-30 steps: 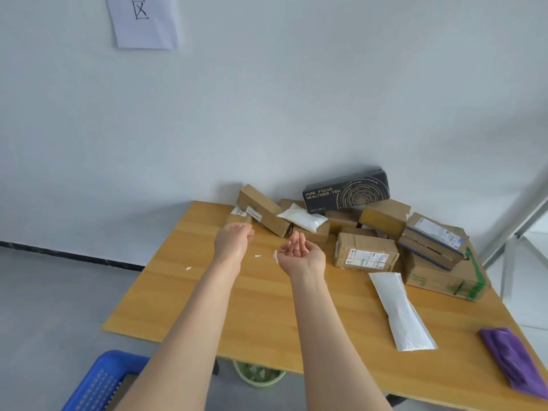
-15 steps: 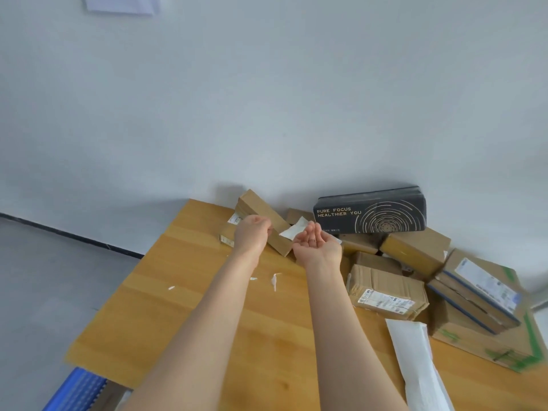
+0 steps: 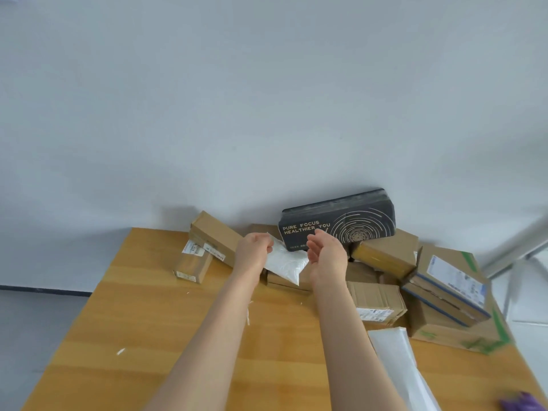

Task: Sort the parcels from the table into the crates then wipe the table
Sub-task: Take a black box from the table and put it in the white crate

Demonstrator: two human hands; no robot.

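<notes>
The left hand [image 3: 255, 253], just left of frame centre, pinches the upper corner of a small white soft-plastic pouch [image 3: 286, 264], probably because a limp bag lifts most easily by a corner. The right hand [image 3: 326, 256] is open beside the pouch's right edge, palm turned inward and holding nothing, likely ready to support it. The pouch lies on a flat brown cardboard box [image 3: 284, 281], in front of a black rectangular box with gold rings [image 3: 341, 226] set against the wall. Stacked brown cardboard parcels [image 3: 444, 286] crowd the right of the frame. The freer way out is toward the lower left, over the light wooden table [image 3: 148, 321], where only small white scraps lie. No crate is in view.
</notes>
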